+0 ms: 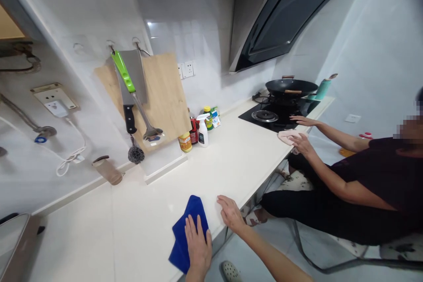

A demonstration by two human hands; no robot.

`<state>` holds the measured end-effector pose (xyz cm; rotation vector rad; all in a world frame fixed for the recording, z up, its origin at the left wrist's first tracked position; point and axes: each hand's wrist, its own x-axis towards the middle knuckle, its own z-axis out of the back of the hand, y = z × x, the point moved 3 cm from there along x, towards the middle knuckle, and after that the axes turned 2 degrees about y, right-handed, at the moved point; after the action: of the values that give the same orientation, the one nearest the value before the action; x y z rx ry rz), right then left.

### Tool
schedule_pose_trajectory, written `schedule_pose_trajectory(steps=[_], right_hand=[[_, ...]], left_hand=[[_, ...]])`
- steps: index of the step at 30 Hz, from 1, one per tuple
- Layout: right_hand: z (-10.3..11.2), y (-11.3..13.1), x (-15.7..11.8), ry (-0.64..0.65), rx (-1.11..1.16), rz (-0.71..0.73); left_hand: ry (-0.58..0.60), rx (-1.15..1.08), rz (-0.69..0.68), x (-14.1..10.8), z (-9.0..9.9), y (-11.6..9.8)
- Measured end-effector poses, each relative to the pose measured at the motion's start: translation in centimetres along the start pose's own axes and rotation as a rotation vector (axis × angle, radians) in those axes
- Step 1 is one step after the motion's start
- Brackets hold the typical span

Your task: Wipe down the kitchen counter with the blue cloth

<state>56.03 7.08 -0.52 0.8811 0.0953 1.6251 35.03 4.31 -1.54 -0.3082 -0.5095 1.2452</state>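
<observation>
White countertop [145,229] running beneath and ahead of both hands. Seated person [366,169] beyond right hand, touching pink cloth [284,136]. Blue cloth [195,207] flat under left hand, reaching ahead and left of it; long axis runs roughly away from wearer, pointed end ahead. Left hand [199,249] nearer, open, fingers slightly parted, palm down on blue cloth. Right hand [232,215] right of cloth, loosely open, empty; countertop contact unclear.

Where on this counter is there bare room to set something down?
Bare: between the blue cloth and brown canister, and between the spray bottle and pink cloth. Crowded: around the spray bottle, and where the wok sits on the stove.
</observation>
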Motion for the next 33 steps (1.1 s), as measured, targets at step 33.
schedule_pose_trajectory(steps=[33], right_hand=[[0.7, -2.9, 3.8, -0.026, 0.023, -0.036]], left_hand=[[0.203, 0.266, -0.463, 20.9, 5.8, 6.8]])
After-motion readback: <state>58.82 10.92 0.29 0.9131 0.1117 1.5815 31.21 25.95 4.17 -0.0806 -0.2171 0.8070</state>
